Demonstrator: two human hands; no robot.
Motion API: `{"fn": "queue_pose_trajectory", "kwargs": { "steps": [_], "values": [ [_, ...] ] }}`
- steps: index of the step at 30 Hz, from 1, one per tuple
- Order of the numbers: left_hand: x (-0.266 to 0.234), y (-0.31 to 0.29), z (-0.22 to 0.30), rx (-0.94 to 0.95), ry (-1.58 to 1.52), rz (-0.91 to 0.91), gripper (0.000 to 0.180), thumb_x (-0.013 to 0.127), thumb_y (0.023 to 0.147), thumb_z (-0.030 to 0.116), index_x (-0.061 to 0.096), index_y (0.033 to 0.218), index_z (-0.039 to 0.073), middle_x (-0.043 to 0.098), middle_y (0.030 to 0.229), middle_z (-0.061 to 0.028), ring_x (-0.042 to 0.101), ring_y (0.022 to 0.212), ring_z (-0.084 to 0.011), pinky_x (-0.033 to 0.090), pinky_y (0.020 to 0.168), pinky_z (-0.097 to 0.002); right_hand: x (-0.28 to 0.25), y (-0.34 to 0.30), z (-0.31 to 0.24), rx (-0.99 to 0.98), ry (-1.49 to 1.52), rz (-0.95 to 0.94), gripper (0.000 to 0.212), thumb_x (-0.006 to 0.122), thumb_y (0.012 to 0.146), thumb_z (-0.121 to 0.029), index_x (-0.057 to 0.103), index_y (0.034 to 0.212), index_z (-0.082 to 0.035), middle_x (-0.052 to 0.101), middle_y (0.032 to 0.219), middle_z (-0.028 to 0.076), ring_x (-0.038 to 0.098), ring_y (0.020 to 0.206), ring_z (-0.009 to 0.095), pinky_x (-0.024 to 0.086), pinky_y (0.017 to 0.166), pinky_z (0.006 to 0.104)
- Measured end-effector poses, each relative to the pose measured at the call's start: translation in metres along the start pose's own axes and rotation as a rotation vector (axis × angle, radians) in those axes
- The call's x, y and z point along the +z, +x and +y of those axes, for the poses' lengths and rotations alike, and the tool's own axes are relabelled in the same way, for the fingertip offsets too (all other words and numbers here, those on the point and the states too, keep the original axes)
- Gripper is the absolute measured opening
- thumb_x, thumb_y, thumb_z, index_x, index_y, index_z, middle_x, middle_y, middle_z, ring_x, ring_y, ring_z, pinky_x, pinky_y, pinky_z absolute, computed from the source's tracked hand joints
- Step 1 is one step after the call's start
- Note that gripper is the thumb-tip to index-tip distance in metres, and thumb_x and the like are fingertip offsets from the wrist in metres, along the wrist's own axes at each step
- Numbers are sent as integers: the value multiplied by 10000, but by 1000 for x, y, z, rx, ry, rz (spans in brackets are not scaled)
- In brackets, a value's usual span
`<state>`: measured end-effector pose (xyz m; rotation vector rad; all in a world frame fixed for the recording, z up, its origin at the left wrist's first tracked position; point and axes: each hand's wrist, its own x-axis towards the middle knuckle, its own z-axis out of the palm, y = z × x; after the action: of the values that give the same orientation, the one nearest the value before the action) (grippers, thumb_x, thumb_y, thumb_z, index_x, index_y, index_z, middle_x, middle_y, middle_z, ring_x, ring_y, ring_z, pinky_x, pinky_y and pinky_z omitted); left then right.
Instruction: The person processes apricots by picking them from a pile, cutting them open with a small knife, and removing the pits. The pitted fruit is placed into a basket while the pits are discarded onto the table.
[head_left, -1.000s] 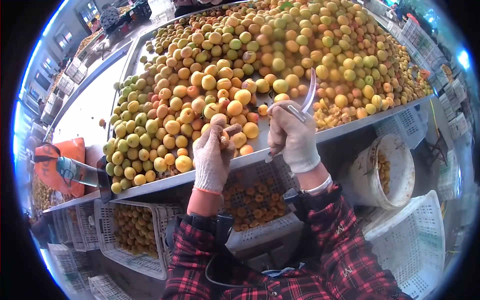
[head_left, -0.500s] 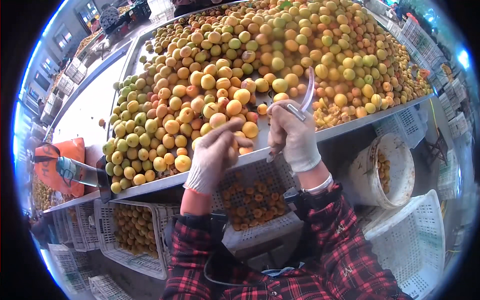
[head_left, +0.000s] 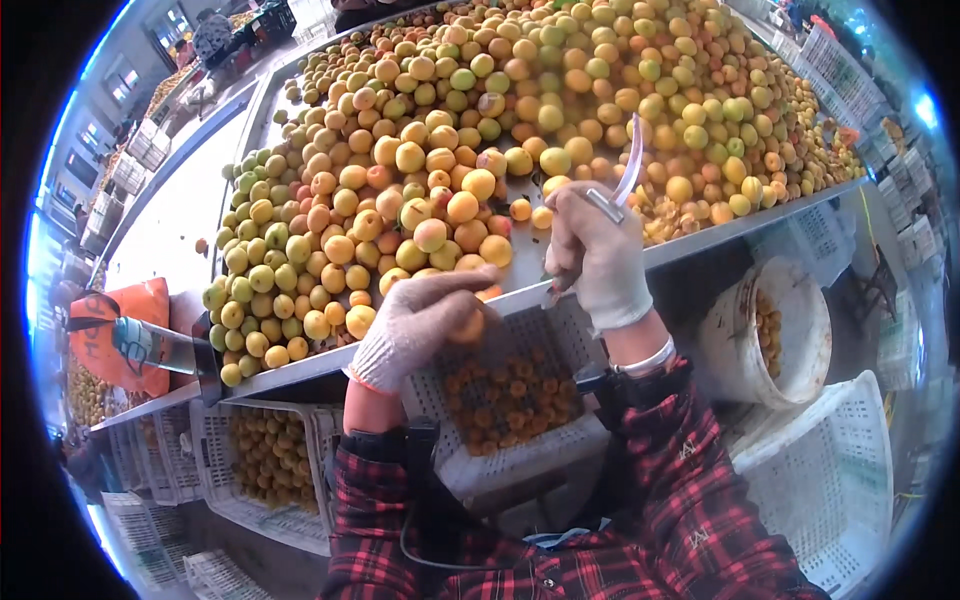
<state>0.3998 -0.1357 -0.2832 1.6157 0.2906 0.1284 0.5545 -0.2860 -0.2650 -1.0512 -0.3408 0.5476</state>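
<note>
My right hand [head_left: 600,255], in a dirty white glove, is closed around a slim tool [head_left: 631,170]. Its curved whitish strip and metal piece rise above the fist, and a small pointed end shows below the fingers. Beside it, my gloved left hand [head_left: 420,320] is curled around an orange apricot [head_left: 468,326], partly hidden by the fingers. Both hands hover at the near edge of a metal table [head_left: 525,240], heaped with yellow, orange and greenish apricots [head_left: 345,205]. Beneath them, a plastic crate [head_left: 590,345] contains apricot pieces [head_left: 510,405].
A dirty white bucket [head_left: 805,330] and a white crate [head_left: 825,480] stand at the right. On the left, a crate [head_left: 215,460] holds apricots. An orange bag [head_left: 145,315] and a clear bottle [head_left: 165,345] sit by the table's left corner. Cut apricot pieces [head_left: 665,225] lie on the table.
My left hand has moved slightly left and down, with its fingers turned more to the right. My right hand has shifted slightly right and up with the tool.
</note>
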Motion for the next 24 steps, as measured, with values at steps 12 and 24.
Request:
{"fn": "queue_pose_trajectory", "kwargs": {
  "steps": [12, 24],
  "values": [
    [-19, 23, -34, 267, 756, 704, 460, 705, 802, 97, 587, 1241, 25, 610, 1238, -174, 585, 1151, -297, 464, 980, -350, -7, 0, -8, 101, -146, -29, 148, 628, 918, -172, 607, 923, -26, 546, 638, 2, 519, 442, 73, 389, 375, 209],
    [-10, 61, -54, 265, 959, 718, 439, 674, 778, 69, 574, 1205, 78, 505, 1334, -192, 526, 1179, -390, 460, 972, -414, -24, -8, -8, 211, -384, -248, 267, 468, 1018, -265, 538, 1175, -61, 579, 775, 24, 615, 569, 112, 451, 427, 227]
  ]
}}
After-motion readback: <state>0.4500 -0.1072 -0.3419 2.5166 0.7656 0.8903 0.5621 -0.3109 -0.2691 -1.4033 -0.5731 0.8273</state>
